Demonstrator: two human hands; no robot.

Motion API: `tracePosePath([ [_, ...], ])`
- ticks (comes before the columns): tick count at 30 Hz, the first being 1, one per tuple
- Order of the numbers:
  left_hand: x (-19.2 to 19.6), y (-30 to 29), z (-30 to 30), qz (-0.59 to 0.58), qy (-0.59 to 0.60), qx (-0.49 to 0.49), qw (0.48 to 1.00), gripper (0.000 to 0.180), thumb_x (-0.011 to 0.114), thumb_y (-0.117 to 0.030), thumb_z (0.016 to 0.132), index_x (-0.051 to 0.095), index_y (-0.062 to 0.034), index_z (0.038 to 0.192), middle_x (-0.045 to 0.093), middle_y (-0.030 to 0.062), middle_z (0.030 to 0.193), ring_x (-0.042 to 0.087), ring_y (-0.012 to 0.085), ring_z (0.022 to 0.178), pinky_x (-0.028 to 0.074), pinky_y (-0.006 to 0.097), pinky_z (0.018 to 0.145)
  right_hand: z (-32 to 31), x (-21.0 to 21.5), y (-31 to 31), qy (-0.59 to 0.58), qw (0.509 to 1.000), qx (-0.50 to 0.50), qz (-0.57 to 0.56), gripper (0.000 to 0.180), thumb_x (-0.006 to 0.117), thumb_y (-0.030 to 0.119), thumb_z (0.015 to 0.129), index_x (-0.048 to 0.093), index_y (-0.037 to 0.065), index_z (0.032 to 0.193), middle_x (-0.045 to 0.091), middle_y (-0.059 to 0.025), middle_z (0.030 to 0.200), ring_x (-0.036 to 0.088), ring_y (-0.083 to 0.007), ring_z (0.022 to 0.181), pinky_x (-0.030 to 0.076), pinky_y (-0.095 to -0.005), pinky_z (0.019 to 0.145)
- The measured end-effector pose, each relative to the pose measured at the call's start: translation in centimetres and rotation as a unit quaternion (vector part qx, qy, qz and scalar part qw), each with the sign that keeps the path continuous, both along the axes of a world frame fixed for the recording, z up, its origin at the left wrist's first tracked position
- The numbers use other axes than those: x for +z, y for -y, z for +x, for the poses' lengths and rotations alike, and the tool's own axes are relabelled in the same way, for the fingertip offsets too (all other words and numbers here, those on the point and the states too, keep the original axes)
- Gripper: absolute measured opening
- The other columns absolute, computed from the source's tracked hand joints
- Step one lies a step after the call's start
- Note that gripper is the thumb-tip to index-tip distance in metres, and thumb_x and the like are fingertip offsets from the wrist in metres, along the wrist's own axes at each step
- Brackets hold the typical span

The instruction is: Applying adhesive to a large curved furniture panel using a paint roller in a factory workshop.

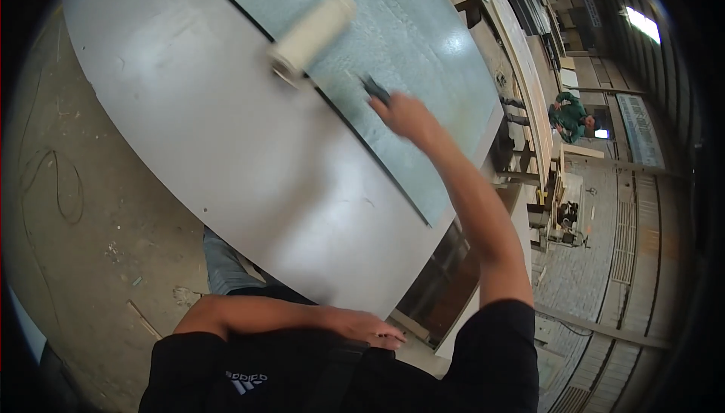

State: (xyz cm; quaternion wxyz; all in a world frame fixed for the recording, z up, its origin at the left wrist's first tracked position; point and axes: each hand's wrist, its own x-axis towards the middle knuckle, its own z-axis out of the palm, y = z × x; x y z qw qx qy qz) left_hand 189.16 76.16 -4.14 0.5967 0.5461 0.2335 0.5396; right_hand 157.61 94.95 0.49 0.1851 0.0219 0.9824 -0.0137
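Note:
My right hand (408, 117) reaches out over the work surface, its fingers closed round the dark handle of a paint roller. The cream roller sleeve (317, 31), smeared by motion, crosses the dark edge of a green, wet-looking sheet (400, 43). That sheet lies on a large smooth grey-white panel (189, 103). Close against my body, my left hand (370, 327) is held low with its fingers curled together beside the panel's near edge. Whatever those fingers hold, if anything, cannot be made out.
Concrete floor (68, 262) with a loose cable loop (64, 186) and scraps lies left of the panel. On the right, a long pale board (521, 58) rests on supports. A person in green (570, 117) is beyond it, near machinery (570, 216).

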Motion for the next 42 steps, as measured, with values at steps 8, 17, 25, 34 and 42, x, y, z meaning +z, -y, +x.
tracePosePath([
  [8, 1.7, -4.8, 3.7, 0.012, 0.023, -0.164, 0.986, 0.079, 0.034, -0.068, 0.100, 0.040, -0.0068, 0.151, 0.059, 0.0182, 0.136, 0.054, 0.0306, 0.128, 0.038, 0.039, 0.108, 29.7, 6.2, -18.0, 0.116, 0.975, -0.172, 0.086, 0.059, 0.057, 0.056, 0.095, 0.062, -0.003, 0.100, 0.066, -0.0334, 0.088, 0.064, -0.0515, 0.091, 0.050, -0.0572, 0.081],
  [17, -1.0, -3.1, 2.7, 0.016, 0.057, -0.107, 0.992, 0.081, 0.032, -0.068, 0.100, 0.039, -0.0052, 0.150, 0.054, 0.0182, 0.141, 0.050, 0.0306, 0.131, 0.037, 0.039, 0.108, 12.4, 6.2, -10.6, 0.112, 0.982, -0.011, 0.149, 0.059, 0.058, 0.058, 0.094, 0.065, -0.001, 0.093, 0.066, -0.0309, 0.081, 0.065, -0.0500, 0.083, 0.052, -0.0554, 0.074],
  [25, -0.5, 3.2, -4.0, -0.015, 0.035, -0.001, 0.999, 0.079, 0.032, -0.067, 0.101, 0.037, -0.0072, 0.152, 0.056, 0.0186, 0.138, 0.051, 0.0321, 0.130, 0.038, 0.040, 0.108, -9.3, 2.0, 10.1, 0.094, 0.995, -0.030, -0.018, 0.073, 0.047, 0.061, 0.099, 0.057, -0.006, 0.071, 0.058, -0.0200, 0.062, 0.060, -0.0315, 0.054, 0.050, -0.0442, 0.055],
  [34, 2.3, 7.2, -8.2, -0.022, 0.077, -0.080, 0.994, 0.082, 0.034, -0.070, 0.099, 0.035, -0.0069, 0.153, 0.056, 0.0182, 0.138, 0.050, 0.0307, 0.131, 0.037, 0.038, 0.110, 0.2, 3.0, 4.5, -0.055, 0.994, -0.052, -0.076, 0.061, 0.057, 0.054, 0.097, 0.064, -0.006, 0.087, 0.062, -0.0264, 0.074, 0.062, -0.0399, 0.070, 0.048, -0.0469, 0.068],
  [42, 1.4, 1.7, -0.4, 0.018, 0.034, -0.228, 0.973, 0.076, 0.032, -0.062, 0.104, 0.042, 0.0022, 0.144, 0.056, 0.0140, 0.132, 0.049, 0.0228, 0.126, 0.035, 0.037, 0.108, 9.8, 16.5, -3.4, -0.305, 0.944, -0.043, 0.121, 0.035, 0.075, 0.029, 0.087, 0.062, 0.003, 0.107, 0.064, -0.0190, 0.077, 0.064, -0.0400, 0.077, 0.051, -0.0446, 0.066],
])
